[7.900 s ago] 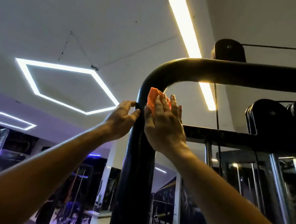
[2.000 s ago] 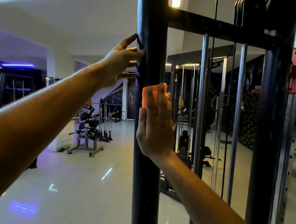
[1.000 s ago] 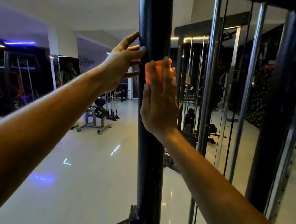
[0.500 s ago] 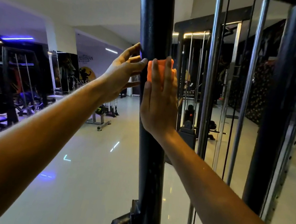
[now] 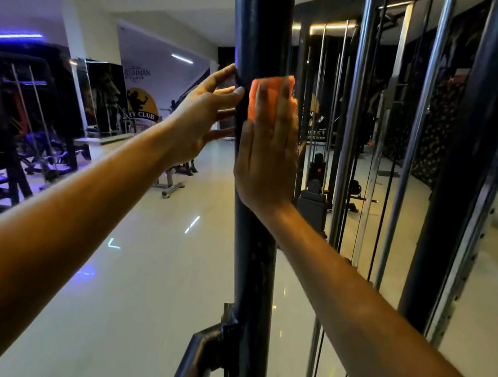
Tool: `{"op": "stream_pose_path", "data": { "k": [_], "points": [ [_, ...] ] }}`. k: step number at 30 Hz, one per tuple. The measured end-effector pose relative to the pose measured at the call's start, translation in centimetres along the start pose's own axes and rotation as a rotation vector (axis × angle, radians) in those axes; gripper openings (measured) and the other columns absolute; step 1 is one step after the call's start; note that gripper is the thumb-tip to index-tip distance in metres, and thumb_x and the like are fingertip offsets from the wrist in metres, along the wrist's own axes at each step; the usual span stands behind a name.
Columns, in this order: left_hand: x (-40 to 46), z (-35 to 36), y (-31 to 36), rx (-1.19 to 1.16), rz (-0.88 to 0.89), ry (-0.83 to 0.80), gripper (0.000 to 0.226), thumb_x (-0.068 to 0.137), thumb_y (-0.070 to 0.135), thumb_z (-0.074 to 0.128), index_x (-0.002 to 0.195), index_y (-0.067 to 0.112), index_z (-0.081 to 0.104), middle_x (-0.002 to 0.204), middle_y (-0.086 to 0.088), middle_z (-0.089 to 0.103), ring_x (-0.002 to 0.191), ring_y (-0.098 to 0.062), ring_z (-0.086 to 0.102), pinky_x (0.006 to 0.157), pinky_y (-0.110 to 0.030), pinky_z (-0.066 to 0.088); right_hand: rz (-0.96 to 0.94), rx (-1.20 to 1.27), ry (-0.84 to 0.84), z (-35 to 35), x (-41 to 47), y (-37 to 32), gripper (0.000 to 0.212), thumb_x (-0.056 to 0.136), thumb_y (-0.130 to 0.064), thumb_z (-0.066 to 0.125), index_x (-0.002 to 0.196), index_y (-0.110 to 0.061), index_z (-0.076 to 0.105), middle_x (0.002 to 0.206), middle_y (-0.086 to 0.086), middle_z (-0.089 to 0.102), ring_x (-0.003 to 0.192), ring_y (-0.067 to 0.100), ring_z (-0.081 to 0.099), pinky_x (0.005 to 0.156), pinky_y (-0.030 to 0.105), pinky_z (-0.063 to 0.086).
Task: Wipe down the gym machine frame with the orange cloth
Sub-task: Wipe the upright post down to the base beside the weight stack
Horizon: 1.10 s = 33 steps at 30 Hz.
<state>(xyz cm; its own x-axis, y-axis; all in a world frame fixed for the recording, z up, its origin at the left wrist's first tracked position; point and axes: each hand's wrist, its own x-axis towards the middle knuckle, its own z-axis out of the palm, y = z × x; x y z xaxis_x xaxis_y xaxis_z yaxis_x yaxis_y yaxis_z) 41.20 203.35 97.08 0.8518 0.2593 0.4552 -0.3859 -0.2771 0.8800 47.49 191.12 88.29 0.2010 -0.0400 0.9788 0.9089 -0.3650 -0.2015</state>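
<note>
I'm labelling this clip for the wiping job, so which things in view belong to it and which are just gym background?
Part of the job:
- orange cloth
- right hand, pressing the cloth flat on the post
- left hand, fingers touching the post
- black upright post of the machine frame

Just background:
- chrome guide rods
- weight stack
- wall banner
- bench

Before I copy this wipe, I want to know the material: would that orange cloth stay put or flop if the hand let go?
Probably floppy: the cloth curves round the black post under the flat right hand. Likely light, since straight fingers alone pin it. It would probably slide off the smooth upright post if released; the left hand only touches the post.
</note>
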Motion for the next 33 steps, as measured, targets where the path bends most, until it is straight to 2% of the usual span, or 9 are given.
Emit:
{"op": "stream_pose_path", "data": {
  "k": [3, 6, 13, 17, 20, 26, 28, 30, 33],
  "points": [
    [-0.4, -0.1, -1.3, 0.004, -0.007, -0.028, 0.063, 0.107, 0.026, 0.068, 0.163, 0.037, 0.04, 0.14, 0.006, 0.072, 0.13, -0.019, 0.069, 0.114, -0.054, 0.05, 0.014, -0.007, -0.117, -0.9, -8.6, 1.5, 0.055, 0.114, -0.013, 0.049, 0.166, -0.002, 0.035, 0.179, 0.024, 0.013, 0.168, 0.038, 0.011, 0.131, 0.061, 0.023],
    [-1.1, -0.3, -3.0, -0.008, -0.033, -0.056, 0.062, 0.108, 0.026, 0.067, 0.163, 0.034, 0.041, 0.141, 0.001, 0.072, 0.132, -0.022, 0.068, 0.116, -0.057, 0.049, 0.046, 0.001, -0.229, -1.6, -13.9, 2.2, 0.056, 0.115, -0.02, 0.044, 0.169, -0.006, 0.032, 0.18, 0.021, 0.011, 0.167, 0.041, 0.011, 0.129, 0.064, 0.025],
    [-2.2, 0.4, -4.8, -0.018, -0.069, -0.024, 0.057, 0.108, 0.035, 0.065, 0.16, 0.035, 0.043, 0.139, 0.005, 0.072, 0.129, -0.019, 0.069, 0.112, -0.053, 0.053, 0.087, 0.038, -0.074, 0.2, -5.1, 0.9, 0.055, 0.117, -0.025, 0.037, 0.168, -0.006, 0.034, 0.179, 0.022, 0.014, 0.167, 0.038, 0.015, 0.13, 0.059, 0.028],
    [-3.5, 0.7, -6.6, -0.03, -0.083, -0.029, 0.055, 0.109, 0.032, 0.064, 0.16, 0.033, 0.044, 0.138, 0.006, 0.072, 0.13, -0.017, 0.069, 0.111, -0.052, 0.054, 0.086, 0.021, -0.195, -0.6, -15.1, 2.8, 0.058, 0.116, -0.023, 0.043, 0.17, -0.008, 0.029, 0.181, 0.019, 0.009, 0.168, 0.039, 0.011, 0.13, 0.062, 0.026],
    [-4.9, 1.0, -8.6, -0.04, -0.114, -0.03, 0.056, 0.108, 0.029, 0.065, 0.16, 0.033, 0.044, 0.141, 0.006, 0.071, 0.131, -0.018, 0.068, 0.115, -0.053, 0.052, 0.108, 0.035, -0.271, -1.8, -20.9, 3.5, 0.067, 0.114, -0.02, 0.049, 0.172, -0.014, 0.015, 0.183, 0.012, -0.001, 0.168, 0.04, 0.01, 0.126, 0.066, 0.031],
    [-6.3, 2.0, -10.5, -0.038, -0.141, -0.008, 0.056, 0.109, 0.035, 0.063, 0.161, 0.032, 0.042, 0.145, 0.004, 0.068, 0.135, -0.019, 0.065, 0.117, -0.053, 0.048, 0.14, 0.079, -0.136, -0.1, -12.0, 2.3, 0.058, 0.115, -0.02, 0.048, 0.169, -0.006, 0.029, 0.179, 0.022, 0.014, 0.167, 0.038, 0.015, 0.129, 0.059, 0.03],
    [-6.7, 2.3, -10.9, -0.053, -0.144, 0.013, 0.054, 0.109, 0.034, 0.063, 0.16, 0.032, 0.044, 0.144, 0.004, 0.069, 0.134, -0.019, 0.066, 0.116, -0.052, 0.05, 0.124, 0.075, -0.132, -0.1, -12.5, 2.9, 0.058, 0.115, -0.019, 0.05, 0.168, -0.004, 0.032, 0.178, 0.023, 0.014, 0.167, 0.039, 0.016, 0.13, 0.059, 0.028],
    [-7.4, 2.7, -11.6, -0.064, -0.157, 0.028, 0.053, 0.109, 0.03, 0.063, 0.159, 0.03, 0.046, 0.143, 0.004, 0.07, 0.133, -0.018, 0.067, 0.115, -0.052, 0.05, 0.09, 0.047, -0.187, -0.8, -16.6, 3.6, 0.063, 0.113, -0.017, 0.053, 0.169, -0.007, 0.025, 0.178, 0.025, 0.012, 0.166, 0.043, 0.014, 0.13, 0.062, 0.025],
    [-8.6, 3.2, -13.0, -0.072, -0.19, 0.052, 0.052, 0.108, 0.026, 0.064, 0.158, 0.03, 0.048, 0.143, 0.004, 0.07, 0.133, -0.017, 0.067, 0.116, -0.053, 0.05, 0.074, 0.039, -0.352, -2.2, -24.3, 4.6, 0.086, 0.11, -0.015, 0.054, 0.173, -0.023, -0.003, 0.18, 0.019, -0.002, 0.166, 0.046, 0.007, 0.129, 0.066, 0.024]
  ]
}}
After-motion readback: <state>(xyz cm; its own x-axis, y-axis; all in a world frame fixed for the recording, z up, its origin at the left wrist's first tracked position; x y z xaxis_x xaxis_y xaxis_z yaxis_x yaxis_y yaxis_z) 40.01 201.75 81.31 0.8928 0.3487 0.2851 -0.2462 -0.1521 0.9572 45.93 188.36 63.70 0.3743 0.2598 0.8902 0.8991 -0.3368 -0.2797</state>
